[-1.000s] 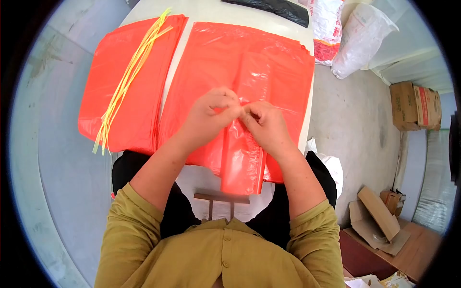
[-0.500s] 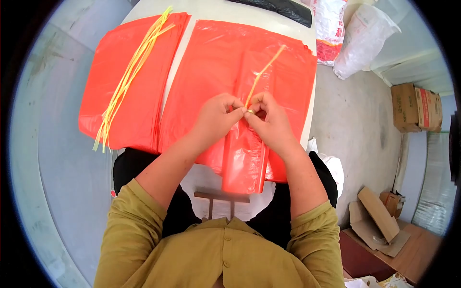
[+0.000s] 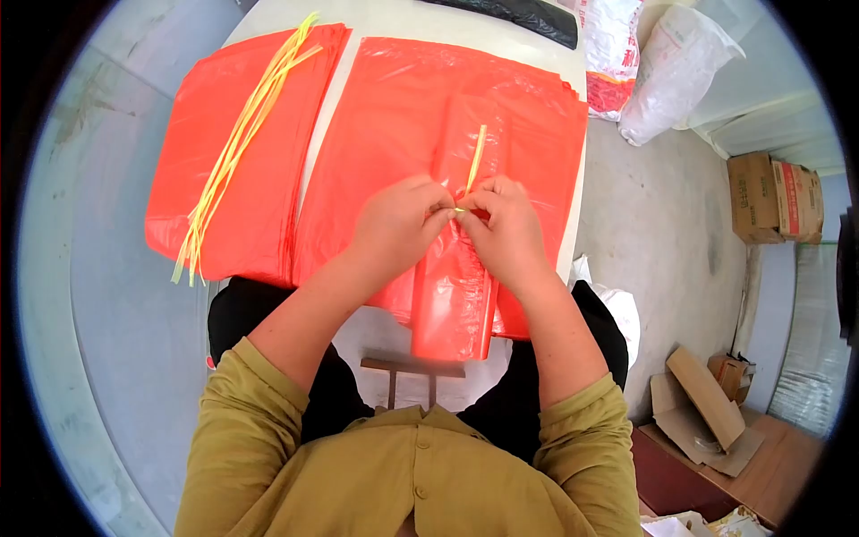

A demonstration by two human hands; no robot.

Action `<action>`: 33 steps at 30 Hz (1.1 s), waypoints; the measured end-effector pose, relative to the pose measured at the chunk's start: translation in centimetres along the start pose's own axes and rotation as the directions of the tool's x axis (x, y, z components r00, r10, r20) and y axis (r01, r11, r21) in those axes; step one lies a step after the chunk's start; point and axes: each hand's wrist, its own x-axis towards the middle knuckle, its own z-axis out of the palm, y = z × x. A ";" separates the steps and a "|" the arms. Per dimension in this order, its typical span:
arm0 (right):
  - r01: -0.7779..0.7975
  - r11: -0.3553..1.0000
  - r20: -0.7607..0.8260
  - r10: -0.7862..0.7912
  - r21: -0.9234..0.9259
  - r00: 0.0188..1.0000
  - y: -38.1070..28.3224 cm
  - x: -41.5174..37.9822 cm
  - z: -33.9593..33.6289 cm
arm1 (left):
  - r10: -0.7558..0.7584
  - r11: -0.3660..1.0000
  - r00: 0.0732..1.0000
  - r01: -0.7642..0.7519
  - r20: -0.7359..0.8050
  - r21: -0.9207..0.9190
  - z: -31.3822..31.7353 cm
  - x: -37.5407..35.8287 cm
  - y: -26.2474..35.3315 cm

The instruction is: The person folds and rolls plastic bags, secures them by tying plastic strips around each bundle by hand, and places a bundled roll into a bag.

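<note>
A folded bundle of red plastic bags (image 3: 452, 304) lies lengthwise on a wider stack of red plastic bags (image 3: 385, 116). Around the bundle's middle, a yellow plastic strip (image 3: 477, 157) is pinched between both my hands, one end sticking up away from me. My left hand (image 3: 403, 219) closes thumb and finger on the strip from the left. From the right, my right hand (image 3: 506, 224) pinches it too, the fingertips of both nearly touching. The crossing of the strip is partly hidden by my fingers.
Left of the hands, several loose yellow strips (image 3: 242, 143) lie on another red bag stack (image 3: 192, 116). A black plastic roll (image 3: 514, 16) rests at the table's far edge. White sacks (image 3: 676, 72) and cardboard boxes (image 3: 756, 197) stand on the floor to the right.
The strip's free end has become shorter and stands more upright, drawn in toward my fingers. Both hands keep pinching at nearly the same spot; the bundle stays in place.
</note>
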 end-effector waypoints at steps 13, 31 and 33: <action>-0.330 0.919 0.154 0.301 0.218 0.941 -0.7 -0.2 -0.5 | -0.136 0.984 0.989 0.141 0.053 -0.107 0.2 0.4 -0.1; -0.382 0.869 0.108 0.367 0.315 0.924 2.9 -2.9 -1.3 | -0.277 0.933 0.954 0.295 0.110 -0.205 -0.1 -3.3 -0.3; -0.451 0.721 0.179 0.424 0.526 0.888 1.3 -2.5 -2.1 | -0.391 0.803 0.891 0.453 0.231 -0.388 -0.5 -3.3 -0.7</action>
